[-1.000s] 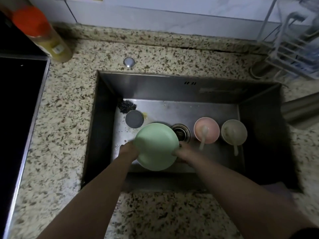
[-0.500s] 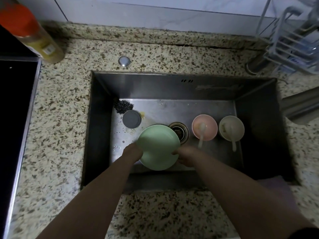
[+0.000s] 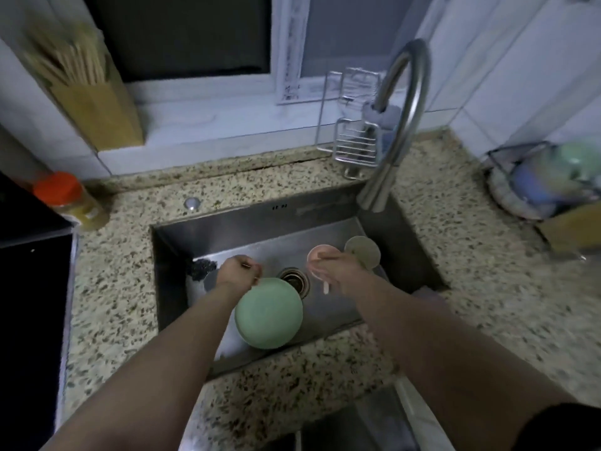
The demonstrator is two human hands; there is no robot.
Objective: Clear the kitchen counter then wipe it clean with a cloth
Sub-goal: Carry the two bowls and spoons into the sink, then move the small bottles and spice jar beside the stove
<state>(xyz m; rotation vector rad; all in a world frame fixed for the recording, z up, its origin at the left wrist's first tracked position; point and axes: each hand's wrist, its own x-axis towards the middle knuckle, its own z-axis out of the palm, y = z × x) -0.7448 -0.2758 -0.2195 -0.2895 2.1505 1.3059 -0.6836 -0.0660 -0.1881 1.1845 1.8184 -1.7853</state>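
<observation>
A green plate [image 3: 268,312] lies in the steel sink [image 3: 260,219], near its front wall, and neither hand touches it. My left hand [image 3: 239,270] hovers above the plate's far left edge with curled fingers and nothing seen in them. My right hand [image 3: 331,268] is over a pink bowl [image 3: 313,255], fingers spread, and a spoon handle [image 3: 326,288] sticks out below it. A beige bowl [image 3: 362,252] sits to the right of the pink one. A greyish-purple cloth-like thing [image 3: 426,292] rests on the sink's right front corner.
The drain [image 3: 292,278], a dark scrubber [image 3: 201,268] and a grey round lid [image 3: 209,281] are in the sink. A curved faucet [image 3: 403,125] and wire rack [image 3: 357,148] stand behind. An orange-capped bottle [image 3: 65,196] and black hob [image 3: 29,320] are left; a dish basket [image 3: 546,180] is right.
Both hands let go of the green plate, which now lies in the sink. They moved up and apart, the right one over the pink bowl. The camera tilted up.
</observation>
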